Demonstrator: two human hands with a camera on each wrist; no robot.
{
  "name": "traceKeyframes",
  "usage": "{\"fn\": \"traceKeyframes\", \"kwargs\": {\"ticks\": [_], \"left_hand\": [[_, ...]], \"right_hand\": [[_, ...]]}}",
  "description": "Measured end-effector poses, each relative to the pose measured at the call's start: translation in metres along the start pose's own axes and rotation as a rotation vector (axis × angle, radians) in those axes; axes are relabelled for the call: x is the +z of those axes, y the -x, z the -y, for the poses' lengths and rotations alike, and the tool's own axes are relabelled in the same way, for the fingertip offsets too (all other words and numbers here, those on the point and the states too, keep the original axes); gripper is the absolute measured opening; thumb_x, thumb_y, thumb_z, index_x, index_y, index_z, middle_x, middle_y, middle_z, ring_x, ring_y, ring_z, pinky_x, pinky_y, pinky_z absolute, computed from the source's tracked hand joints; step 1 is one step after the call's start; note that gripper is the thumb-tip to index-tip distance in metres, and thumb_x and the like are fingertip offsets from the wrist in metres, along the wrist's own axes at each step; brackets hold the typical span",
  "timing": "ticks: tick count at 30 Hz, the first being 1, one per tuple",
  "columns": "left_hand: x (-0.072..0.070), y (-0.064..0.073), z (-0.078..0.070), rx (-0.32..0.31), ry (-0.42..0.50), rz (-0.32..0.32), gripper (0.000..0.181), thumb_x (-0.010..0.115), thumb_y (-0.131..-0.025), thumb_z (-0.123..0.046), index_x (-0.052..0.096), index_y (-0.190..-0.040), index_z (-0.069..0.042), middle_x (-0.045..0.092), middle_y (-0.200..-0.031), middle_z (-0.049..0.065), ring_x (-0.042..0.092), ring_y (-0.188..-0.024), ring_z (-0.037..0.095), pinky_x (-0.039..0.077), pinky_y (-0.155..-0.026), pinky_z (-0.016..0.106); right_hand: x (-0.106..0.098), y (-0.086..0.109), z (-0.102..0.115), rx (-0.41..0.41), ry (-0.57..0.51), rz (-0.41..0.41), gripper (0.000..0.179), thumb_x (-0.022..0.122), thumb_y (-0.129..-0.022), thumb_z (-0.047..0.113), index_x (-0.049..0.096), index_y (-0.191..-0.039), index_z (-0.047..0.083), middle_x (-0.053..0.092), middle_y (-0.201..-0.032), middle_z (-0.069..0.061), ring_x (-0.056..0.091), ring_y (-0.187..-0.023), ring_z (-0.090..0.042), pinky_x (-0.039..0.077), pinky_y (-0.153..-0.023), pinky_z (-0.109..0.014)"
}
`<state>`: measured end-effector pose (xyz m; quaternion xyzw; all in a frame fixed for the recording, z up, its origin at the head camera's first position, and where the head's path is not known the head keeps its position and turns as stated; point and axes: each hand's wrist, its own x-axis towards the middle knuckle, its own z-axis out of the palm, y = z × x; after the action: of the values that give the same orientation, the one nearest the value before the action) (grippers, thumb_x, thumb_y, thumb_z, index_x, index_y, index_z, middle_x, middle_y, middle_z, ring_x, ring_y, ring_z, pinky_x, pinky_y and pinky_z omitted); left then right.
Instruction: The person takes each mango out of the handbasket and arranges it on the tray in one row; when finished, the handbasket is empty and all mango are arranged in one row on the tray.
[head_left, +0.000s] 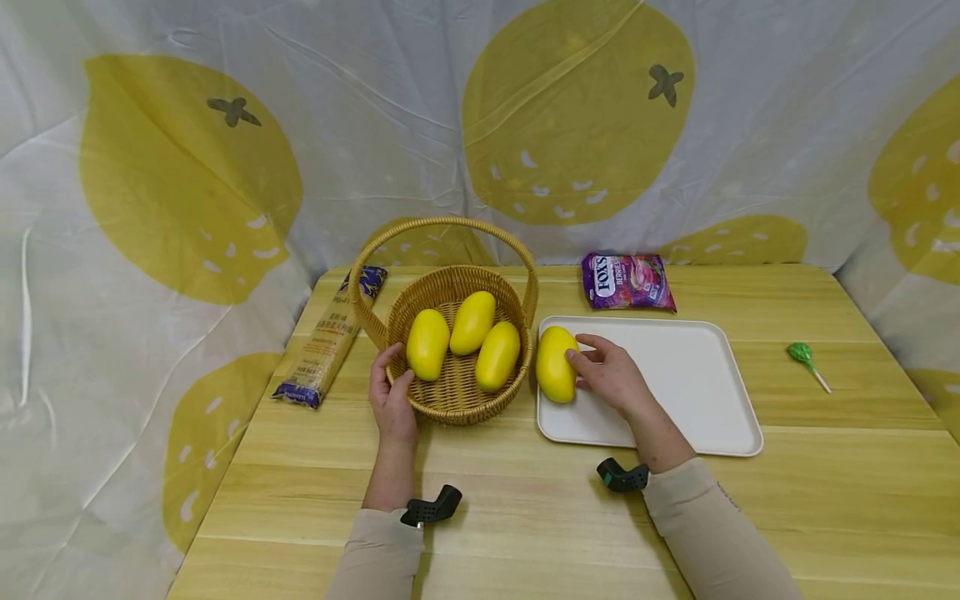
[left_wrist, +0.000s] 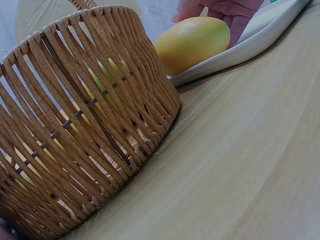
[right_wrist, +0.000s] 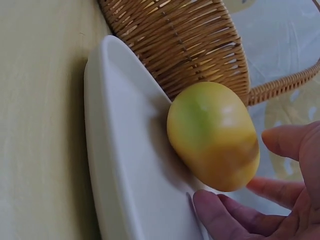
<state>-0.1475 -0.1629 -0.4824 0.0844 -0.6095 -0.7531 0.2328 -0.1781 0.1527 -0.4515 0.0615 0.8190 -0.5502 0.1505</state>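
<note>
In the head view my left hand (head_left: 393,408) holds the near left rim of a wicker basket (head_left: 468,410), thumb over the edge and fingers along the outside. Three yellow mangoes lie inside: a left one (head_left: 427,344), a middle one (head_left: 472,322) and a right one (head_left: 498,357). A fourth mango (head_left: 557,364) rests at the left end of a white tray (head_left: 690,383), beside the basket. Around its right side my right hand (head_left: 611,375) is spread. The right wrist view has the thumb slightly off this mango (right_wrist: 212,135), other fingers close to its underside.
A spaghetti packet (head_left: 322,354) lies left of the basket, whose tall handle (head_left: 450,222) arches above it. Behind the tray is a purple Fox's candy bag (head_left: 628,282). A green lollipop (head_left: 801,353) lies at the right. Lemon-print cloth (head_left: 375,125) hangs behind the table.
</note>
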Motion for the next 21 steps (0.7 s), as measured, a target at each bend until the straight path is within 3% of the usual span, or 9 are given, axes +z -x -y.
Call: {"fn": "traceKeyframes", "kwargs": {"ticks": [5,11,16,21], "left_hand": [[-0.001,0.000,0.000,0.002,0.000,0.002,0.043,0.048,-0.089,0.007,0.059,-0.130,0.002,0.049,-0.146,0.018,0.029,-0.151,0.024,0.015,-0.125,0.044],[-0.001,-0.001,0.000,0.002,0.004,0.005,0.043,0.048,-0.089,0.007,0.058,-0.131,0.003,0.052,-0.144,0.014,0.030,-0.150,0.022,0.015,-0.125,0.043],[-0.001,-0.001,0.001,0.008,0.017,0.011,0.042,0.047,-0.089,0.007,0.058,-0.130,0.004,0.051,-0.143,0.015,0.029,-0.151,0.025,0.015,-0.125,0.044],[-0.001,-0.001,0.001,0.004,0.024,0.012,0.042,0.047,-0.089,0.008,0.058,-0.130,0.004,0.051,-0.144,0.016,0.028,-0.151,0.025,0.015,-0.125,0.044]], "right_hand": [[-0.002,0.000,0.001,0.014,0.017,0.003,0.063,0.059,-0.102,0.039,0.041,-0.156,0.011,0.055,-0.144,-0.027,0.066,-0.116,-0.035,0.060,-0.089,-0.034],[-0.004,0.003,0.004,0.001,0.056,0.001,0.065,0.059,-0.102,0.041,0.040,-0.156,0.011,0.055,-0.145,-0.026,0.067,-0.114,-0.036,0.059,-0.091,-0.037],[-0.010,0.013,0.013,-0.059,0.216,-0.050,0.065,0.056,-0.101,0.048,0.042,-0.155,0.013,0.053,-0.149,-0.023,0.060,-0.127,-0.041,0.051,-0.104,-0.053],[-0.016,0.033,0.030,-0.135,0.332,-0.053,0.063,0.056,-0.101,0.051,0.048,-0.151,0.015,0.058,-0.146,-0.019,0.059,-0.129,-0.039,0.052,-0.101,-0.055]]}}
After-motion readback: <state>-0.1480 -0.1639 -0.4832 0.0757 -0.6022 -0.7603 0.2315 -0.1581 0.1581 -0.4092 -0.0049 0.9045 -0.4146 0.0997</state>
